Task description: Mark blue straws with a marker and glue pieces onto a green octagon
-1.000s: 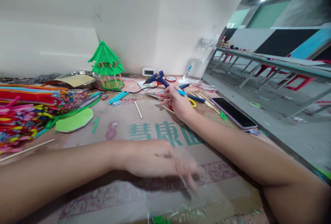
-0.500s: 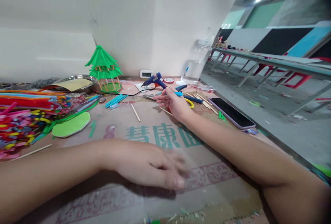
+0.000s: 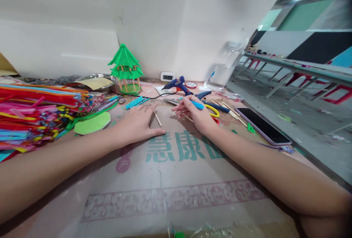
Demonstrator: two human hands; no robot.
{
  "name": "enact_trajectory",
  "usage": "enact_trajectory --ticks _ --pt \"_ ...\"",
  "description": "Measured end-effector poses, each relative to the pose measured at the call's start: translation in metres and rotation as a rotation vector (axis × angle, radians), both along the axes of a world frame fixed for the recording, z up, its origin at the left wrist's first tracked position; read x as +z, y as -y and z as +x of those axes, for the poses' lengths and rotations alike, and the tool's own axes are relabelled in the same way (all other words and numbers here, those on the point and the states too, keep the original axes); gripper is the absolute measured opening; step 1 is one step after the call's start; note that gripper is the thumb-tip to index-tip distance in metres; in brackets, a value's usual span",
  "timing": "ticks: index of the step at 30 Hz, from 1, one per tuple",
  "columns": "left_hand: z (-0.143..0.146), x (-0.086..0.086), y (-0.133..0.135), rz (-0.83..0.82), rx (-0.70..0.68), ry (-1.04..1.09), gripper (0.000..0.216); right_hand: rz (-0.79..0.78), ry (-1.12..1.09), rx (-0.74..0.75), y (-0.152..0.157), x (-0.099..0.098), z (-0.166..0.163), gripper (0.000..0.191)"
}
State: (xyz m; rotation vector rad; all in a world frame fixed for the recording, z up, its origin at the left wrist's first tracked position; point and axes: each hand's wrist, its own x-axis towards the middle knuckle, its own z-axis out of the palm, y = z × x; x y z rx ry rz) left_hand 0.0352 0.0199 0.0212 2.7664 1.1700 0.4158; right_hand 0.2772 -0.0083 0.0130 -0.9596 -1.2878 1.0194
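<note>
Near the glue gun (image 3: 176,83), right grip (image 3: 197,115) holds a blue tool (image 3: 197,104) pen-like, likely for control; left grip (image 3: 139,122) spreads open

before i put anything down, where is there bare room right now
The widest free patch is the printed sheet between the left forearm and right forearm, from the green characters to the purple band. A narrower gap parts the left hand from the right hand. Crowded: coloured bundles at left, glue gun at the back, sticks and phone at right.
</note>
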Motion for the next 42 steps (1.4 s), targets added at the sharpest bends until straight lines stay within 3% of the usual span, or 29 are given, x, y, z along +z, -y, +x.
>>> enact_trajectory --ticks 4,8,14,24,34,36,38,40,42 --pt "0.010 0.004 0.006 -0.030 -0.009 -0.030 0.081 0.003 0.096 0.063 0.007 0.007 -0.002 0.052" --pt "0.004 0.005 0.021 -0.065 -0.075 -0.005 0.084 -0.049 0.083 0.108 0.016 0.015 -0.007 0.061" --pt "-0.009 -0.008 0.044 -0.094 -0.119 0.091 0.080 -0.271 -0.169 0.124 0.023 0.015 -0.022 0.038" --pt "-0.010 -0.017 0.042 -0.065 -0.143 0.132 0.077 -0.332 -0.138 0.134 0.027 0.010 -0.024 0.044" --pt "-0.010 -0.020 0.041 -0.129 -0.118 0.197 0.082 -0.334 -0.224 0.139 0.024 0.013 -0.022 0.038" --pt "-0.011 -0.020 0.039 -0.204 -0.115 0.297 0.088 -0.304 -0.269 0.153 0.025 0.017 -0.021 0.035" --pt "-0.011 -0.016 0.034 -0.383 -0.117 0.551 0.080 -0.271 -0.295 0.185 0.027 0.021 -0.021 0.032" --pt "-0.010 -0.008 0.029 -0.688 -0.084 0.905 0.065 -0.240 -0.285 0.212 0.031 0.024 -0.022 0.031" --pt "-0.008 0.002 0.024 -1.022 0.020 1.174 0.062 -0.219 -0.257 0.232 0.034 0.027 -0.023 0.033"
